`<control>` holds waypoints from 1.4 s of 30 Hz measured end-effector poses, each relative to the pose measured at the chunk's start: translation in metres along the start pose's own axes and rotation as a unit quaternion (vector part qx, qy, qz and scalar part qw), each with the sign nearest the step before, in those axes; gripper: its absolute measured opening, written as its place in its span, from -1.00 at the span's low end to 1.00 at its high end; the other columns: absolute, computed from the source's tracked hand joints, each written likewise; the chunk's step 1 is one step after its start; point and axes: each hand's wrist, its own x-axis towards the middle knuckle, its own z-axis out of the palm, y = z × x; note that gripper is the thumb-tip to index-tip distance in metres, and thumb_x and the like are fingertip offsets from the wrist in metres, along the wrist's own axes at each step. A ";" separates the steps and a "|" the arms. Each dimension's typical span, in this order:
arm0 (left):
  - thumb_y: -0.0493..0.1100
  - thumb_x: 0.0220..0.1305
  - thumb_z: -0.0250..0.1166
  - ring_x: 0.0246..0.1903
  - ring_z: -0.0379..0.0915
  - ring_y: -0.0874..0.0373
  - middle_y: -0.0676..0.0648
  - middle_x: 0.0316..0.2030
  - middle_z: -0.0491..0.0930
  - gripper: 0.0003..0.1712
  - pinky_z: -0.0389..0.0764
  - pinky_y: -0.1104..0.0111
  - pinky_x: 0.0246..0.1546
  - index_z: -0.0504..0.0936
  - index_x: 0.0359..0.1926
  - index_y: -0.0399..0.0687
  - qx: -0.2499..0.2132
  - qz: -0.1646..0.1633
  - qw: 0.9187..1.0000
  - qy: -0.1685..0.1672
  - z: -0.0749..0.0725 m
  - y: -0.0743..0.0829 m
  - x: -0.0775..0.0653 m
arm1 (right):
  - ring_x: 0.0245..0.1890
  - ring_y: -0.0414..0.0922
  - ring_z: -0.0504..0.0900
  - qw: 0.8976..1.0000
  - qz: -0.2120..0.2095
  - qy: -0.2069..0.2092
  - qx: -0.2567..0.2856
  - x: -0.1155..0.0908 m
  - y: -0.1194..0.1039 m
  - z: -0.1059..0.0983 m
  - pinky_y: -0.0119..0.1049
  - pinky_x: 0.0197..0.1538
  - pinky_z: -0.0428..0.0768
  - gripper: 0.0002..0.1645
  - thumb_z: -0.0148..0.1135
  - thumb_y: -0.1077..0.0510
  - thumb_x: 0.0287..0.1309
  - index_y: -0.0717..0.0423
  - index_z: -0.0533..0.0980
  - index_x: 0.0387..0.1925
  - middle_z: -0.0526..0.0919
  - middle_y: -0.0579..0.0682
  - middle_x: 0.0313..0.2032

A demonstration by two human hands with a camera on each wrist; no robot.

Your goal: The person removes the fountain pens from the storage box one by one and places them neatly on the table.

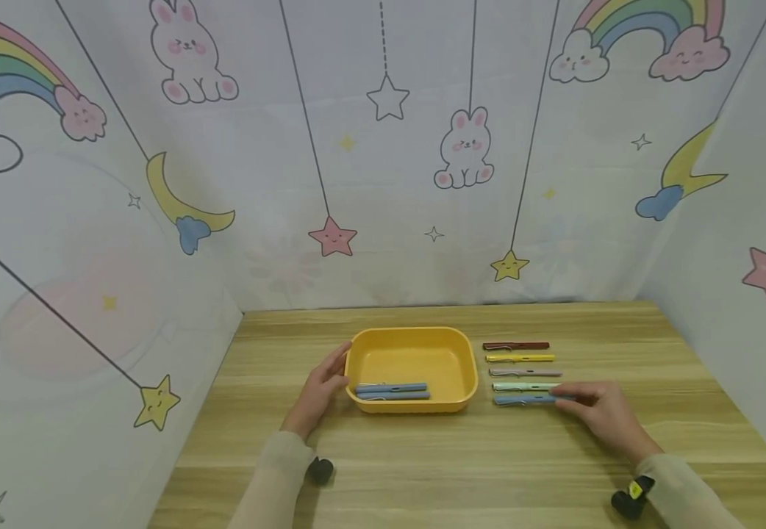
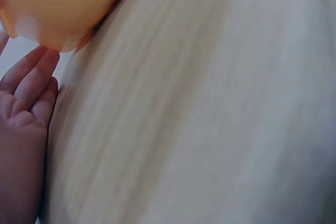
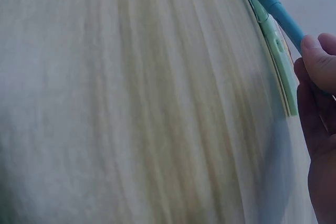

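My right hand (image 1: 604, 413) pinches the rear end of a blue pen (image 1: 522, 400) between thumb and fingertips. In the right wrist view this blue pen (image 3: 286, 19) slants above a mint-green pen (image 3: 278, 51), with its tip end hidden in the hand. The mint-green pen (image 1: 522, 386) lies just behind it on the table in the head view. My left hand (image 1: 320, 389) rests its fingers against the left side of a yellow plastic bin (image 1: 416, 407). Its fingertips touch the bin's wall (image 2: 63, 19) in the left wrist view. Blue pens (image 1: 392, 395) lie inside, along the bin's front.
Behind the mint-green pen, a greyish-pink pen (image 1: 525, 373), a yellow pen (image 1: 520, 358) and a dark red pen (image 1: 515, 345) lie in a row right of the bin. The wooden table (image 1: 462, 470) meets a printed cloth backdrop (image 1: 409, 279) at its far edge.
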 end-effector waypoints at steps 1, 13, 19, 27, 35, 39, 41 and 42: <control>-0.41 0.43 0.12 0.55 0.16 -0.18 -0.26 0.55 0.26 -0.23 0.32 0.52 0.34 0.25 0.62 -0.07 0.001 -0.001 1.000 0.000 0.000 0.000 0.000 | -0.13 -0.49 0.69 1.000 -0.005 0.002 -0.002 0.000 0.001 0.000 -0.62 -0.14 0.61 -0.77 0.57 0.27 0.09 0.08 0.82 -0.16 0.84 0.08 -0.13; -0.41 0.42 0.13 0.54 0.19 -0.18 -0.28 0.54 0.29 -0.22 0.34 0.54 0.32 0.26 0.62 -0.06 0.005 -0.001 1.000 0.000 -0.001 -0.002 0.000 | -0.15 -0.48 0.71 0.997 -0.051 0.016 -0.053 -0.001 0.013 0.007 -0.73 -0.09 0.54 -0.71 0.61 0.35 -0.02 0.03 0.83 -0.21 0.86 0.00 -0.22; -0.40 0.43 0.13 0.54 0.19 -0.17 -0.27 0.54 0.29 -0.23 0.31 0.32 0.43 0.25 0.62 -0.04 0.003 -0.007 1.000 -0.002 -0.001 -0.002 0.001 | -0.16 -0.44 0.73 0.995 -0.065 0.020 -0.079 -0.002 0.014 0.010 -0.75 -0.09 0.52 -0.68 0.64 0.34 -0.09 0.01 0.83 -0.23 0.86 -0.04 -0.24; -0.36 0.42 0.16 0.54 0.19 -0.15 -0.25 0.54 0.29 -0.23 0.23 0.06 0.50 0.27 0.62 -0.02 0.007 -0.008 1.000 0.003 -0.001 -0.002 0.001 | -0.19 -0.35 0.76 0.987 -0.097 0.027 -0.124 -0.001 0.018 0.012 -0.77 -0.09 0.50 -0.63 0.67 0.34 -0.16 -0.02 0.83 -0.24 0.86 -0.08 -0.26; -0.37 0.42 0.16 0.54 0.19 -0.16 -0.26 0.54 0.29 -0.23 0.16 -0.04 0.52 0.27 0.61 -0.03 0.001 -0.005 1.000 0.005 0.000 0.000 0.002 | -0.19 -0.32 0.77 0.986 -0.095 0.025 -0.136 0.001 0.016 0.013 -0.77 -0.11 0.49 -0.64 0.66 0.33 -0.12 -0.01 0.82 -0.22 0.85 -0.07 -0.24; -0.36 0.43 0.16 0.54 0.19 -0.16 -0.26 0.54 0.28 -0.24 0.22 0.04 0.51 0.27 0.61 -0.03 0.001 -0.007 1.000 0.004 0.000 0.000 0.001 | -0.19 -0.32 0.76 0.986 -0.092 0.022 -0.137 0.001 0.014 0.013 -0.77 -0.11 0.49 -0.65 0.65 0.33 -0.09 0.00 0.82 -0.20 0.85 -0.07 -0.23; -0.37 0.44 0.15 0.54 0.19 -0.16 -0.26 0.54 0.28 -0.24 0.24 0.05 0.50 0.27 0.62 -0.03 0.000 -0.007 1.000 0.003 0.000 0.000 0.001 | -0.19 -0.32 0.76 0.986 -0.092 0.020 -0.138 0.000 0.014 0.013 -0.77 -0.11 0.48 -0.66 0.65 0.33 -0.09 0.00 0.82 -0.20 0.85 -0.07 -0.23; -0.37 0.44 0.15 0.54 0.19 -0.16 -0.26 0.54 0.28 -0.24 0.25 0.07 0.49 0.27 0.62 -0.03 0.002 -0.008 1.000 0.002 0.000 0.000 0.001 | -0.19 -0.32 0.76 0.986 -0.092 0.019 -0.138 0.000 0.015 0.013 -0.77 -0.11 0.48 -0.66 0.65 0.33 -0.09 0.00 0.82 -0.20 0.85 -0.07 -0.23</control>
